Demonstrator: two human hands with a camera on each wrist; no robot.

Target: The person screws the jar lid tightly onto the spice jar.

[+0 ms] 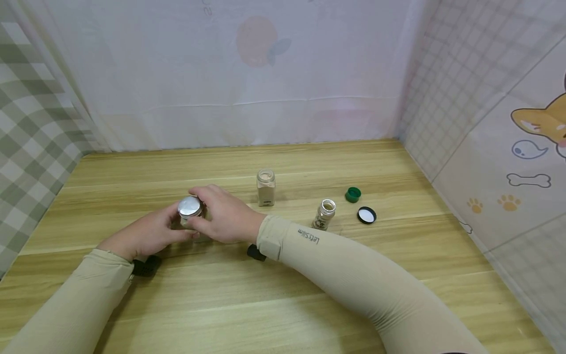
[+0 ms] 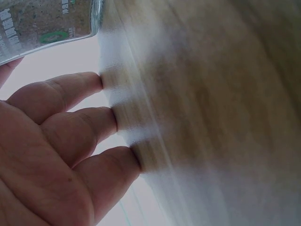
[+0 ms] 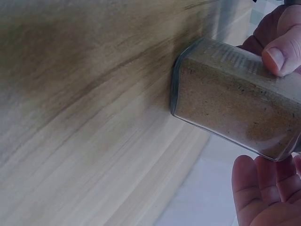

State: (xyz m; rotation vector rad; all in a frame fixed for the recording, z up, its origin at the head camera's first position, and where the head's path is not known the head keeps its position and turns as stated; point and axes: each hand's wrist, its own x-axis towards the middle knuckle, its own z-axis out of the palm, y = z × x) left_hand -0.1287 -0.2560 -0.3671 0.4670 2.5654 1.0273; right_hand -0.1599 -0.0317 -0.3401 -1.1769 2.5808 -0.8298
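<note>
A square glass spice jar (image 3: 230,94) filled with brown seasoning stands on the table, topped by a silver lid (image 1: 190,206). My left hand (image 1: 155,230) grips the jar's body from the left, its thumb (image 3: 277,59) against the glass in the right wrist view. Three of that hand's fingertips (image 2: 94,81) touch the table in the left wrist view. From the right, my right hand (image 1: 227,214) curls thumb and forefinger round the lid. The lid itself is out of sight in both wrist views.
Behind the hands stands a lidless square jar (image 1: 266,189) of pale powder. To the right are a lidless small bottle (image 1: 325,215), a green cap (image 1: 353,194) and a black-rimmed lid (image 1: 366,215). Fabric-covered walls (image 1: 252,118) enclose the wooden table (image 1: 212,305).
</note>
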